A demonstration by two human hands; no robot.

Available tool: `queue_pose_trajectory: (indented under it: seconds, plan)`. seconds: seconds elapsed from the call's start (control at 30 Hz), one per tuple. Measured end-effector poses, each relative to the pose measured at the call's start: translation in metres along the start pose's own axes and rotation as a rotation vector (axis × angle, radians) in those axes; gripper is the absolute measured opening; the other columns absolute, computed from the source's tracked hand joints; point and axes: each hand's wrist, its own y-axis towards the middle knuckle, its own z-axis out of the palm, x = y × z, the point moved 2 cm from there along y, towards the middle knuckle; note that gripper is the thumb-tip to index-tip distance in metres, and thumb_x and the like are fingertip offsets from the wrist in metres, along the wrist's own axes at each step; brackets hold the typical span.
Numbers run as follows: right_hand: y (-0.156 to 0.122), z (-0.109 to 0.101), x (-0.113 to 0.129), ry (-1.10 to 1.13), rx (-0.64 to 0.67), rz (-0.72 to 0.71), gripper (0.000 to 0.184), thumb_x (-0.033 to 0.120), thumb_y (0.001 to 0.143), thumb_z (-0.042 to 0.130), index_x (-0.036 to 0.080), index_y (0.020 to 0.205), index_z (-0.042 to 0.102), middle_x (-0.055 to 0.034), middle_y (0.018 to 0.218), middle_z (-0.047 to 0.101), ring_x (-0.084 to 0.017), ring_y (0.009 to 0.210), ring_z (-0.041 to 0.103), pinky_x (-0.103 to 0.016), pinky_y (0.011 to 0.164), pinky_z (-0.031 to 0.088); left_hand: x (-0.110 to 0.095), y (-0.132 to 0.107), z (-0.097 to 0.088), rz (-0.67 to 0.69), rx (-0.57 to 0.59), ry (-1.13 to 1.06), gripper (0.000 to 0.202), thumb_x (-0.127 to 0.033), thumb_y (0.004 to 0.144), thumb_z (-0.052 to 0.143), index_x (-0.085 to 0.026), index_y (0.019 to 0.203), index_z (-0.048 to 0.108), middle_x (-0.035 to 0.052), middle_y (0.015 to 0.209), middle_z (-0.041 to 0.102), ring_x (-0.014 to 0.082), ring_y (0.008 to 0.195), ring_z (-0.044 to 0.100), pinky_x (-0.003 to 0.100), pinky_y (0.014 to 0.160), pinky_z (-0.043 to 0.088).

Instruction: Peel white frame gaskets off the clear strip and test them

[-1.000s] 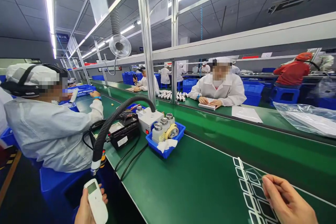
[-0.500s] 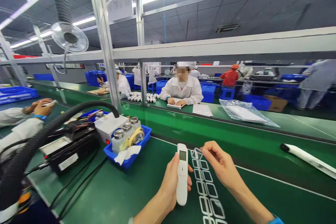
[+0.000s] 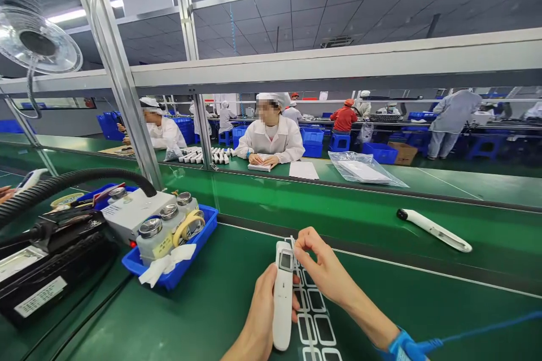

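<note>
Head view: left hand (image 3: 256, 318) clamped around white handheld device (image 3: 283, 304), held upright over green table (image 3: 203, 316). Right hand (image 3: 324, 271) fingertips pinched together at its screen, above sticker sheet (image 3: 315, 318). Label on black box (image 3: 38, 276) unreadable.

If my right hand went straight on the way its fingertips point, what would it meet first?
Probably the white device in your left hand; your right hand pinches right beside its screen.

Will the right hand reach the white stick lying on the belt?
Probably yes: only bare belt lies between the right hand and the white stick, though its fingers are busy at the handheld device.
</note>
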Motion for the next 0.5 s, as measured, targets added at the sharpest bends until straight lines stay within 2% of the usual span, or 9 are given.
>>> queue_pose_trajectory:
  seconds: [0.3, 0.5]
  plan:
    - [-0.0038, -0.0001, -0.0030, -0.050, 0.074, 0.012, 0.021, 0.028, 0.091, 0.040, 0.021, 0.073, 0.046, -0.0018, 0.083, 0.041, -0.018, 0.080, 0.047, -0.028, 0.066, 0.042, -0.0043, -0.0060, 0.0056, -0.019, 0.033, -0.027, 0.067, -0.075, 0.056, 0.055, -0.013, 0.081, 0.056, 0.0029, 0.060, 0.060, 0.0102, 0.039, 0.048, 0.022, 0.040, 0.036]
    - [-0.0057, 0.0017, -0.0002, -0.165, 0.083, -0.003, 0.021, 0.025, 0.092, 0.036, 0.021, 0.073, 0.043, -0.0023, 0.085, 0.043, -0.019, 0.081, 0.048, -0.034, 0.073, 0.043, -0.0043, -0.0065, 0.0053, -0.024, 0.043, -0.034, 0.062, -0.072, 0.061, 0.054, -0.013, 0.082, 0.056, 0.0032, 0.062, 0.060, 0.0100, 0.039, 0.049, 0.022, 0.040, 0.036]
